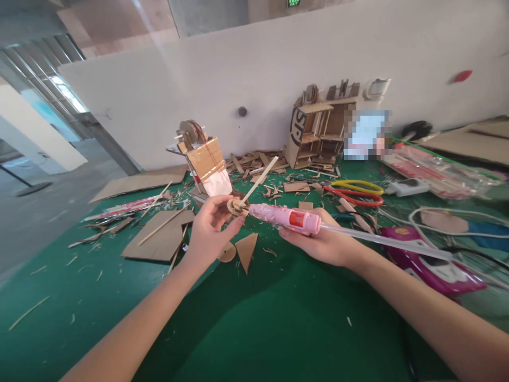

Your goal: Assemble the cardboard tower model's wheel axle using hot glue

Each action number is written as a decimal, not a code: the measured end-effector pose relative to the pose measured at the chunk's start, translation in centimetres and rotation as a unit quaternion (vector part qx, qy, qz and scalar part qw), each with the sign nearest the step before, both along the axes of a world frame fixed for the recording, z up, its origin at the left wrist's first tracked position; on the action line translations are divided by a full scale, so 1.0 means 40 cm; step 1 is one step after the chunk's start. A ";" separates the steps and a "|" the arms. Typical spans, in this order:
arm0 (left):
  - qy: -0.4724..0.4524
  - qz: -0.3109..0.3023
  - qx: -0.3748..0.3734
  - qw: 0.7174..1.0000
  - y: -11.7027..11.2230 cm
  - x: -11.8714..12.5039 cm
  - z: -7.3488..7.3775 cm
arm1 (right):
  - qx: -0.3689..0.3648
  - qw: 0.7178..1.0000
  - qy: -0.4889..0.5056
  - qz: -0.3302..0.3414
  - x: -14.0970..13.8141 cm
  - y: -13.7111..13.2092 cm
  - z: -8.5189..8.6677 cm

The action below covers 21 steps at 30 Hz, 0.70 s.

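The nozzle of the pink hot glue gun is hard to make out where it meets the small cardboard disc, and the right hand's fingers are mostly hidden under the gun's body. A patch of the backdrop near the cardboard shelf model is blurred out. The right hand is wrapped closed around the glue gun, a clear glue stick trailing out behind the grip toward the forearm. The left hand pinches the disc between thumb and fingertips, fingers curled shut on it; a thin wooden stick rises from the disc, slanting up and away from the grip. The gun's tip sits right at the disc, between the two hands. Just below the left hand lie a cardboard triangle and a rounded offcut on the green table mat. Beyond the right hand rest scissors.
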<state>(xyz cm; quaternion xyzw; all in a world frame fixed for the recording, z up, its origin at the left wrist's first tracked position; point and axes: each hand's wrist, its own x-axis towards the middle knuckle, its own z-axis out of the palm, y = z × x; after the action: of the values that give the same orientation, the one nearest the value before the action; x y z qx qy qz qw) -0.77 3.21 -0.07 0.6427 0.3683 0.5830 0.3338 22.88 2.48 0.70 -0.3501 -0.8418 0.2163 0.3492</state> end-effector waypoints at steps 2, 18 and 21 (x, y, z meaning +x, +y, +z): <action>0.000 0.003 -0.002 1.000 -0.002 0.001 0.002 | -0.008 1.000 0.002 0.004 0.001 0.000 0.000; -0.147 -0.058 -0.103 0.982 -0.002 0.001 -0.006 | 0.012 0.999 0.023 0.020 -0.002 -0.009 0.013; -0.162 -0.060 -0.108 0.979 -0.007 0.005 0.000 | 0.006 0.999 0.023 0.022 -0.002 -0.010 0.015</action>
<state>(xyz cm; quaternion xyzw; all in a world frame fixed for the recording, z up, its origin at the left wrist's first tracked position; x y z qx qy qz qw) -0.59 2.93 -0.08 0.5206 0.3308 0.6155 0.4907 22.80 2.08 1.30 -0.3245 -0.8424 0.2270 0.3654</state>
